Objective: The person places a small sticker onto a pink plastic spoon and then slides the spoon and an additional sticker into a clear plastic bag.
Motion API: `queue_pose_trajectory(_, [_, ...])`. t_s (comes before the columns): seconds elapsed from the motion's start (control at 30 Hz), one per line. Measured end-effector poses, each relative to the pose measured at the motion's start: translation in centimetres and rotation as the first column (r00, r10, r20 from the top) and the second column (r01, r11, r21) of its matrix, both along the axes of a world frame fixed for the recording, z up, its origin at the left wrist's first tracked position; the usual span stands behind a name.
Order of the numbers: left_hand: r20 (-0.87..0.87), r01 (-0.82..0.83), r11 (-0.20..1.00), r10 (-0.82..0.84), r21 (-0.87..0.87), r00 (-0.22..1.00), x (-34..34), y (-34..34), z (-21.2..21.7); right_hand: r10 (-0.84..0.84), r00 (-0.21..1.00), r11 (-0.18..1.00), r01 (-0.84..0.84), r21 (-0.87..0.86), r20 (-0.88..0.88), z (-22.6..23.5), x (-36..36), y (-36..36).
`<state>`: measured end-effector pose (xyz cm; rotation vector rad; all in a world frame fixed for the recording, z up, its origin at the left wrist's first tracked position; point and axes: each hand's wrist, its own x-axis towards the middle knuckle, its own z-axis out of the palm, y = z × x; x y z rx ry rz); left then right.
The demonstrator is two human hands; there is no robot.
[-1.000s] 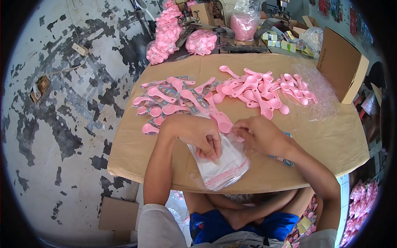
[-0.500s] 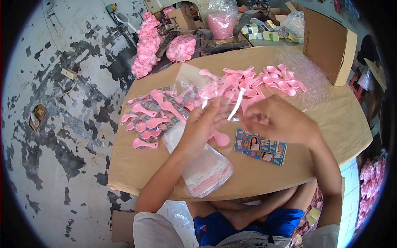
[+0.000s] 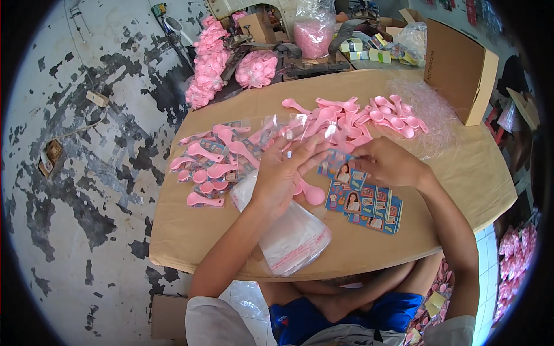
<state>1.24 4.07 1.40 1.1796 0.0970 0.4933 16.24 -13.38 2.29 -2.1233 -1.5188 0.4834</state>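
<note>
My left hand (image 3: 281,176) is closed on a clear plastic bag (image 3: 283,128), which stretches up past its fingers over the pink spoons. Between thumb and fingers of my right hand (image 3: 384,162) is a blue printed card (image 3: 341,172), its far edge close to the left hand's fingertips. Below it on the table lie more blue printed cards (image 3: 369,206), loosely stacked. A stack of clear plastic bags (image 3: 288,236) rests under my left forearm. One pink spoon (image 3: 313,195) sits between that stack and the cards, its handle partly hidden by my left hand.
Loose pink spoons (image 3: 398,115) heap at the table's far side. Bagged spoons with cards (image 3: 210,170) lie at the left. Torn clear plastic strips (image 3: 430,109) and an upright cardboard box (image 3: 461,69) occupy the far right of the brown table (image 3: 467,173). Bundles of pink spoons (image 3: 257,69) stand beyond.
My right hand has moved slightly and now has a card in its fingers, lifted off the pile. The clear bag in my left hand has tipped down and spread lower.
</note>
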Motion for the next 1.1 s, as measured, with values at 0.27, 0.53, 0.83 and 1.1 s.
queue_pose_trajectory(0.27, [0.077,-0.222,0.974,0.219,0.032,0.973,-0.7,1.2,0.7,-0.024,0.907,0.835,0.249,0.49,-0.42,-0.6,-0.1,1.2])
queue_pose_trajectory(0.53, [0.114,-0.253,0.965,0.245,0.071,0.963,-0.8,0.9,0.7,0.088,0.869,0.79,0.237,0.565,-0.487,-0.6,-2.1,1.4])
queue_pose_trajectory(0.83, [-0.03,-0.131,0.964,0.142,0.233,0.989,-0.6,0.6,0.0,0.046,0.876,0.817,0.244,0.523,-0.481,-0.6,-2.8,1.5])
queue_pose_trajectory(1.1, [0.064,-0.066,0.952,0.049,0.298,0.997,-0.8,-0.6,0.1,0.101,0.876,0.781,0.224,0.583,-0.472,-1.5,-3.2,2.5])
